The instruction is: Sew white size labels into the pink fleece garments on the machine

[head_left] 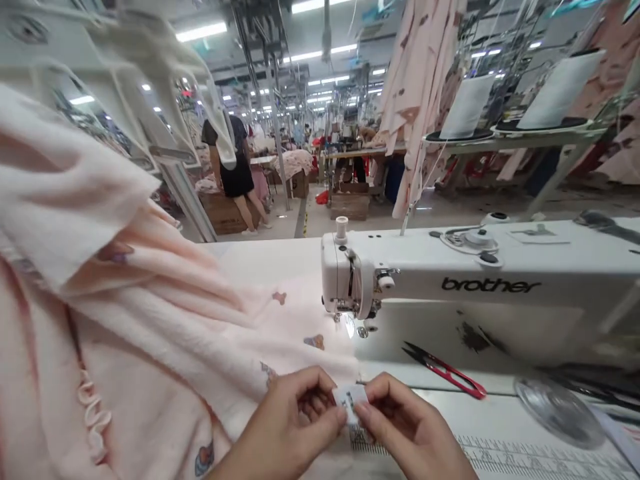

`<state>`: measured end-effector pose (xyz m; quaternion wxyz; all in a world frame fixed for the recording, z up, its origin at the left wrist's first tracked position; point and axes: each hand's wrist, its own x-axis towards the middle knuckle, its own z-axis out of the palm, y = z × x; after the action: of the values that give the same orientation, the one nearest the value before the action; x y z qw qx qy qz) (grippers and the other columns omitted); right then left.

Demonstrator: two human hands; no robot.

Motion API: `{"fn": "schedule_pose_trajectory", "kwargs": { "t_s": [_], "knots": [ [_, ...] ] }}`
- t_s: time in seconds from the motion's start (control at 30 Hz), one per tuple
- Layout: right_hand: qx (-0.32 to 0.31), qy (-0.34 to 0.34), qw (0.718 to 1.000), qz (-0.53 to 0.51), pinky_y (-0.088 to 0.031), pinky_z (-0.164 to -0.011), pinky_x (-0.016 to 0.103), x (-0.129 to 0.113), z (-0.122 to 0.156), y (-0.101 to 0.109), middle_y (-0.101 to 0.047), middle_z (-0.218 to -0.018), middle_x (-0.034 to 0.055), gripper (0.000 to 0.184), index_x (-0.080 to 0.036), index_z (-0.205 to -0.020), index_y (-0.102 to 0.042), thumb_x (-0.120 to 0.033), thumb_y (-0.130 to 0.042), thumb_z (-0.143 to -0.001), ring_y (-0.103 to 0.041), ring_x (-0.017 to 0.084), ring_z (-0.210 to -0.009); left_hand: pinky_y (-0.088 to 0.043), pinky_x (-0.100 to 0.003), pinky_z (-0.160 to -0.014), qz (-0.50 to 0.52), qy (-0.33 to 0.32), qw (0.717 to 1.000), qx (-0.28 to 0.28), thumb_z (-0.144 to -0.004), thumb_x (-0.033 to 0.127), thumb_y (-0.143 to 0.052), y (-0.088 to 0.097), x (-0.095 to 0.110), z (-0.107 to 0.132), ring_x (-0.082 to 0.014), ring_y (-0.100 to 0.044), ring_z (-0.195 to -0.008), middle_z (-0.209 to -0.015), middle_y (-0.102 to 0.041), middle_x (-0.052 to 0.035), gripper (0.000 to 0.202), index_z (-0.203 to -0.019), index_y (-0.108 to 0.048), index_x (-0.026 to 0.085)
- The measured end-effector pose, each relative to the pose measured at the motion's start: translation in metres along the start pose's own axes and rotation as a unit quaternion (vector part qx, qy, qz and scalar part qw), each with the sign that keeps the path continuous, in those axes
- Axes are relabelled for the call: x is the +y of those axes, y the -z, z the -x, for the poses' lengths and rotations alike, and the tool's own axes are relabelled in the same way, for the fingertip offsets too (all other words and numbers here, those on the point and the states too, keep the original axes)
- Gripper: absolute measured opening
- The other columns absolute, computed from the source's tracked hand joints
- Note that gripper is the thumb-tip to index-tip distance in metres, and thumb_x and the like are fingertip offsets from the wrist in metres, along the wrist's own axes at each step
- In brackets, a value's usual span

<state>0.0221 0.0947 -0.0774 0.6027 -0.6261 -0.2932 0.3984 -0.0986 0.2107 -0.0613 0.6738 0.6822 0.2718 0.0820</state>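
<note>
White label sits at 6 o'clock, pinched between both hands and nearly square as seen, so its long axis is hard to tell. At 9 o'clock, a pale pink ruffled garment lies in heaped folds on the surface. At 11 o'clock, a person in a black dress stands well beyond the surface. The left hand and right hand are about equally near the label, their fingers closed on its left and right sides, with nothing between them and it. At 2 o'clock stands a white Brother sewing machine. Red-handled thread snips lie at 3 o'clock, just past the right hand, and a clear plastic disc sits at 4 o'clock beside a printed ruler scale.
</note>
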Motion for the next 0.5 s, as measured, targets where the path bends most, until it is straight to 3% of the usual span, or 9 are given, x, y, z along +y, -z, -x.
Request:
{"fn": "schedule_pose_trajectory", "kwargs": {
  "t_s": [0.1, 0.2, 0.4, 0.5],
  "knots": [
    [-0.002, -0.014, 1.000, -0.005, -0.040, -0.064, 0.022, -0.0046, -0.0005, -0.0013, -0.057, -0.070, -0.0013, 0.034, -0.019, -0.072, -0.056, -0.051, -0.065, -0.078, -0.054, 0.014, -0.070, -0.043, -0.023, -0.066, 0.055, -0.011, 0.998, 0.006, -0.076, 0.042, -0.067, -0.0011, 0.0001, -0.0013, -0.0142, -0.057, -0.071, -0.075, -0.062, -0.0050, 0.032, -0.085, -0.056, 0.013],
    [-0.026, -0.018, 0.999, -0.023, -0.042, -0.067, 0.022, -0.0048, -0.0017, -0.0020, -0.061, -0.074, -0.0001, 0.032, -0.019, -0.076, -0.057, -0.050, -0.065, -0.079, -0.056, 0.014, -0.073, -0.044, -0.022, -0.061, 0.089, 0.012, 0.996, 0.022, -0.073, 0.043, -0.070, -0.0009, 0.0015, -0.0044, -0.0123, -0.056, -0.062, -0.064, -0.059, -0.0024, 0.034, -0.077, -0.053, 0.014],
    [0.003, -0.018, 1.000, -0.013, -0.041, -0.062, 0.021, -0.0095, -0.0053, -0.0023, -0.055, -0.071, -0.0021, 0.034, -0.019, -0.074, -0.058, -0.051, -0.066, -0.077, -0.052, 0.012, -0.067, -0.040, -0.019, -0.053, 0.058, -0.001, 0.998, 0.033, -0.073, 0.041, -0.069, 0.0020, 0.0048, -0.0071, -0.0102, -0.054, -0.058, -0.065, -0.056, -0.0001, 0.031, -0.074, -0.053, 0.014],
    [0.003, -0.017, 1.000, -0.013, -0.041, -0.062, 0.022, -0.0115, -0.0061, -0.0025, -0.053, -0.068, -0.0025, 0.033, -0.019, -0.072, -0.058, -0.050, -0.065, -0.077, -0.050, 0.012, -0.065, -0.043, -0.019, -0.056, 0.067, -0.006, 0.997, 0.031, -0.076, 0.038, -0.068, 0.0028, 0.0056, -0.0067, -0.0110, -0.057, -0.062, -0.069, -0.058, -0.0012, 0.027, -0.078, -0.055, 0.014]
  ]
}}
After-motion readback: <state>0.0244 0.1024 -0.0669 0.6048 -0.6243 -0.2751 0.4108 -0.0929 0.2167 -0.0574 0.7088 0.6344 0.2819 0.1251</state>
